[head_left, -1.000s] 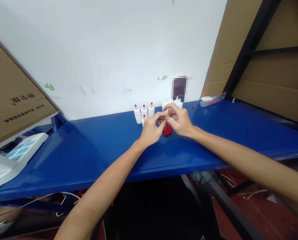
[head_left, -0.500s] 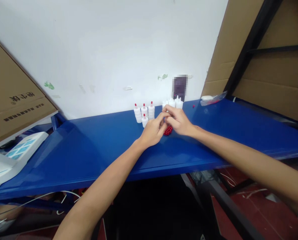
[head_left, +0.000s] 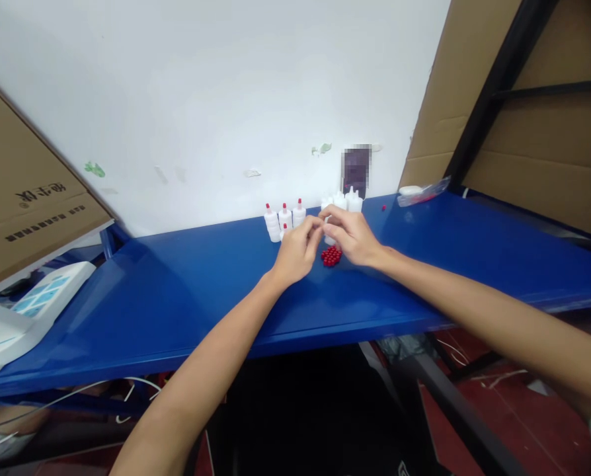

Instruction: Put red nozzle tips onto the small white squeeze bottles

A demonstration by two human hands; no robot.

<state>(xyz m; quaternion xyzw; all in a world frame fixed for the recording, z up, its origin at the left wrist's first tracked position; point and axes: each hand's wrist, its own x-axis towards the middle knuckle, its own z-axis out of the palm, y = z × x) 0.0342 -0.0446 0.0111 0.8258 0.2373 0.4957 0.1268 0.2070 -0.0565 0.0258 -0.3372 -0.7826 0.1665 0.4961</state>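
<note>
My left hand point(head_left: 298, 251) is closed, its fingertips pinched together and meeting those of my right hand point(head_left: 351, 237). The right hand's thumb and fingers are curled inward; whatever lies between the fingertips is hidden. Just below them shows part of a white plastic bottle point(head_left: 330, 240); I cannot tell which hand, if either, grips it. Close under the hands lies a cluster of small red caps point(head_left: 331, 257). Left of the hands stand several white bottles with red tips point(head_left: 272, 225), one partly covered by my left hand. Behind my right hand are several white bottles with bare nozzles point(head_left: 354, 201).
The blue table point(head_left: 176, 291) meets a white wall. A dark blurred-out item point(head_left: 355, 173) leans there. Farther right are a single red cap point(head_left: 383, 207) and a clear plastic bag point(head_left: 424, 192). A white device point(head_left: 38, 311) sits at the left end, beside a cardboard box point(head_left: 32, 192).
My left hand has shifted slightly left and up, loosening its overlap with my right hand. More of the red caps and part of a white bottle now show beneath.
</note>
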